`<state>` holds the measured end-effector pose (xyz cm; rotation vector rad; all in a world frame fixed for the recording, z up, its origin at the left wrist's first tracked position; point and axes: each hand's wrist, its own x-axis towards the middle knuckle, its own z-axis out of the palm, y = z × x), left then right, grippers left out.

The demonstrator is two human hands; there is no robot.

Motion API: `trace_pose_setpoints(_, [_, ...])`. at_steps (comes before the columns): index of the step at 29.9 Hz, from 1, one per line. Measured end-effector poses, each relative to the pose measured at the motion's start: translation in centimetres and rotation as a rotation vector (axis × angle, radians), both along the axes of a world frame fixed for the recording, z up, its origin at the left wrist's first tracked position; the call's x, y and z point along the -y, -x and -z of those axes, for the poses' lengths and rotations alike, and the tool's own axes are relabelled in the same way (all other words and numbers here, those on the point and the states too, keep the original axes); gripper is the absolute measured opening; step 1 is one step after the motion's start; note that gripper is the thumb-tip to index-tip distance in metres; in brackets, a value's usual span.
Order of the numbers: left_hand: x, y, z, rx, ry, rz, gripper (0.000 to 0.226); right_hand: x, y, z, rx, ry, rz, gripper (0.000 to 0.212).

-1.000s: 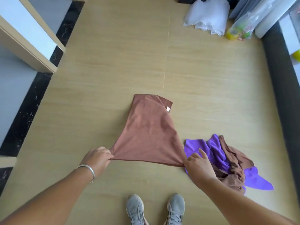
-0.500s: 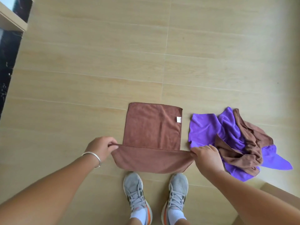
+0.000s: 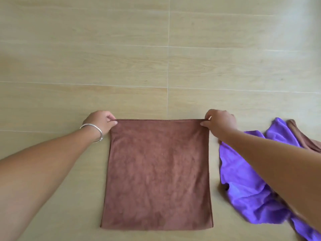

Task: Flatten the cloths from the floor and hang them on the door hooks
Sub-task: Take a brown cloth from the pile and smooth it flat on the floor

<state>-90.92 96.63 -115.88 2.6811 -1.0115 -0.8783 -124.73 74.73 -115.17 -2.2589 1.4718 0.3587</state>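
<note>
A brown cloth [image 3: 158, 173] lies spread as a flat square on the wooden floor [image 3: 121, 58]. My left hand [image 3: 101, 121] pinches its far left corner and my right hand [image 3: 219, 121] pinches its far right corner, keeping the far edge taut. To the right lies a crumpled purple cloth [image 3: 243, 185], partly under my right forearm, with another brown cloth [image 3: 302, 136] bunched at its far side. No door hooks are in view.
Light wood-look floor tiles fill the view beyond the cloths and to the left. A silver bangle [image 3: 94, 131] sits on my left wrist.
Both hands carried the cloth's corners away from me, so the brown cloth went from partly folded to fully spread. The camera tilted down and my shoes left the view.
</note>
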Motion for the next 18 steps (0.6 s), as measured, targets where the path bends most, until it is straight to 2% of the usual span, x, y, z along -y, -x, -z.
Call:
trace_pose_setpoints(3, [0.8,-1.7,4.1,0.082,0.063,-0.04,0.015,2.0,-0.7,4.3,0.048,0.03,0.009,0.028])
trace_pose_setpoints(6, [0.5,-2.4,5.0,0.13,0.2,-0.054,0.02,3.2,-0.5,4.5,0.144,0.091,-0.064,0.039])
trace_pose_setpoints(8, [0.0,-1.7,4.4,0.219,0.29,0.023,0.031,3.1,-0.8,3.3,0.166,0.174,-0.177,0.05])
trace_pose_setpoints(10, [-0.6,0.3,3.1,0.327,0.343,0.184,0.042,1.5,-1.1,1.7,0.192,0.266,-0.353,0.056])
trace_pose_setpoints(12, [-1.8,3.6,2.4,0.393,0.281,0.462,0.055,-1.7,-1.0,1.2,0.175,0.299,-0.57,0.059])
trace_pose_setpoints(14, [-3.8,7.3,2.9,0.364,0.153,0.663,0.069,-5.7,0.1,2.2,0.105,0.275,-0.716,0.066])
trace_pose_setpoints(18, [-6.9,9.8,5.6,0.323,-0.001,0.723,0.079,-8.9,2.1,5.0,-0.045,0.175,-0.802,0.081])
